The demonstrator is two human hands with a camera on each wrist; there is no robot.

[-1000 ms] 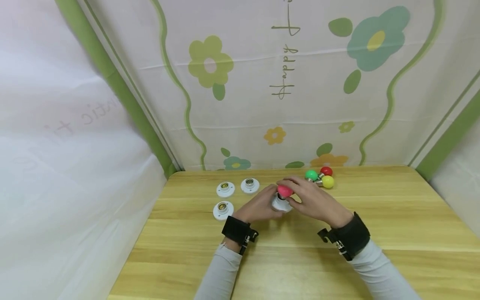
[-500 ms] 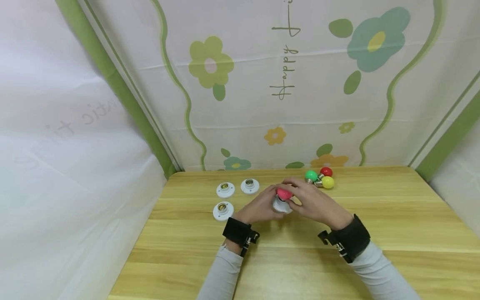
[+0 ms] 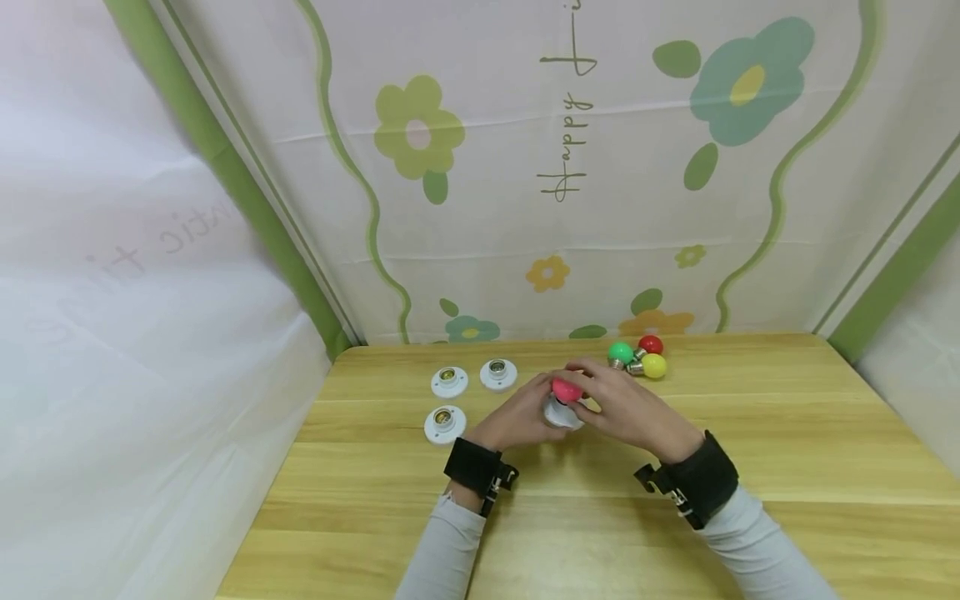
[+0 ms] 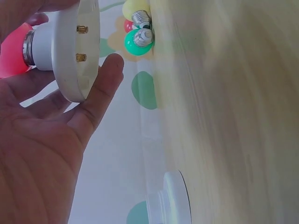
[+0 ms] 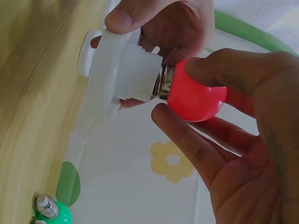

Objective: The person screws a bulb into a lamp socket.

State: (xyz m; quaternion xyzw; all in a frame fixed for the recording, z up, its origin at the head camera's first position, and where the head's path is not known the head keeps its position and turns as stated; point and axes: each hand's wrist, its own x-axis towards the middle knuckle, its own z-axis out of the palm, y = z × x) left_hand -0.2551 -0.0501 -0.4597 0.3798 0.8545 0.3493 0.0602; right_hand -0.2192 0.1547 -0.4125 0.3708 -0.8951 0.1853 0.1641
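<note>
My left hand [image 3: 521, 414] grips a round white lamp holder [image 5: 105, 74] by its base, held above the table. Two brass screws show on the holder's underside in the left wrist view. A pink-red light bulb [image 5: 196, 95] sits with its metal screw cap at the mouth of the holder, part of the thread still visible. My right hand [image 3: 626, 407] pinches the bulb's globe between thumb and fingers. In the left wrist view the bulb [image 4: 14, 51] is partly covered by fingers.
Several white lamp holders stand on the table at the left, one nearer [image 3: 445, 425] and two behind, a left one [image 3: 449, 382] and a right one [image 3: 498, 375]. Green [image 3: 620, 353], red [image 3: 651, 345] and yellow [image 3: 655, 366] bulbs lie together near the table's back edge.
The right hand's fingers have shifted slightly round the bulb, and the bulb sits a little lower against the holder. Both hands otherwise stay in place.
</note>
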